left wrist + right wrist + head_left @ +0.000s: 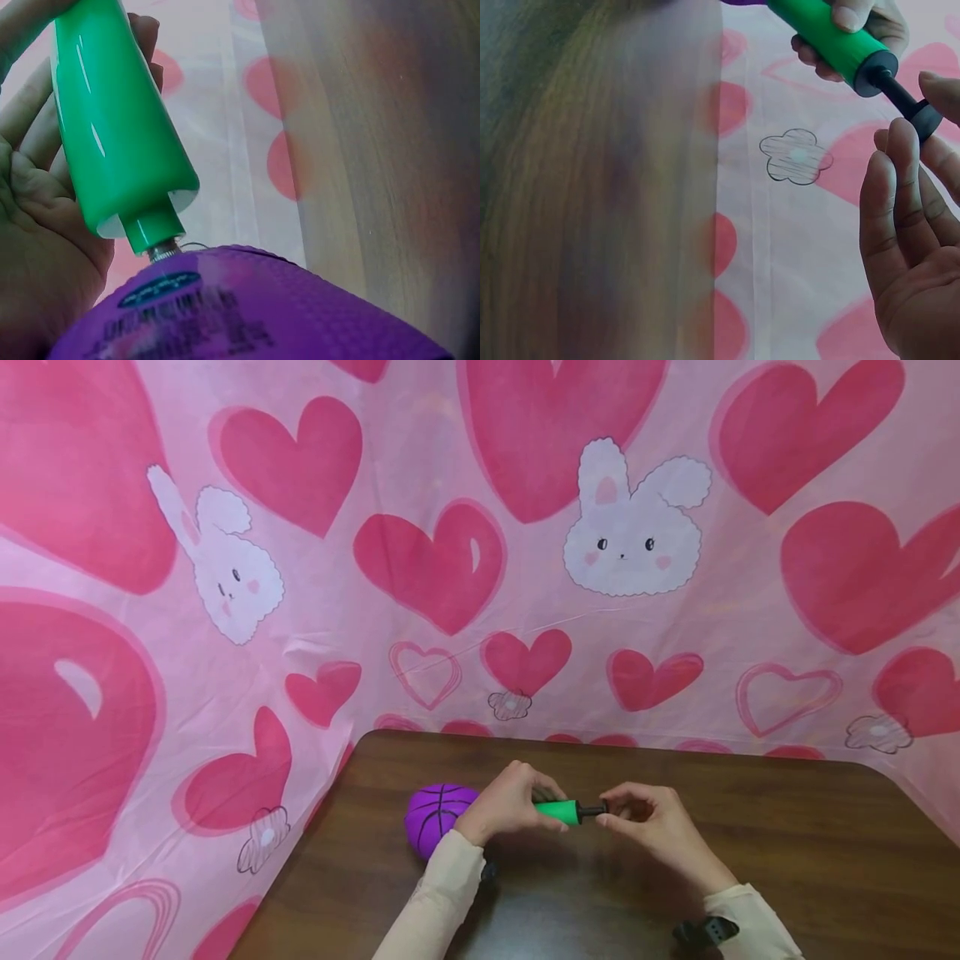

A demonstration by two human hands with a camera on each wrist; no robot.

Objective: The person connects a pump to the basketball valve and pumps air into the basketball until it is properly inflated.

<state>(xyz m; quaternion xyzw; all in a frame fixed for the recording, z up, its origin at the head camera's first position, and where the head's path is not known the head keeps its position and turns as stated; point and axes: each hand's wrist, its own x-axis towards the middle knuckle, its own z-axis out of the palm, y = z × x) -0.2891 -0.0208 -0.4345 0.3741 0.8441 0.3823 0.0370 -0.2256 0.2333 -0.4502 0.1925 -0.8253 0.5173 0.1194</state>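
A green hand pump (558,812) with a black plunger lies sideways across the middle of the head view. My left hand (510,797) grips its green barrel. At the barrel's end, a metal needle runs into a purple ball (438,818) marked with black basketball lines, partly hidden by that hand. In the left wrist view the ball (247,315) shows a printed barcode beside the needle. My right hand (652,818) pinches the black plunger handle (924,120) between thumb and fingers. Part of the black rod shows between barrel and handle.
Beneath the hands is a dark brown wooden table (810,835) with rounded far corners. A pink cloth (525,610) printed with hearts and rabbits hangs behind it and along its left side. Black wrist mounts (705,932) sit at both cuffs.
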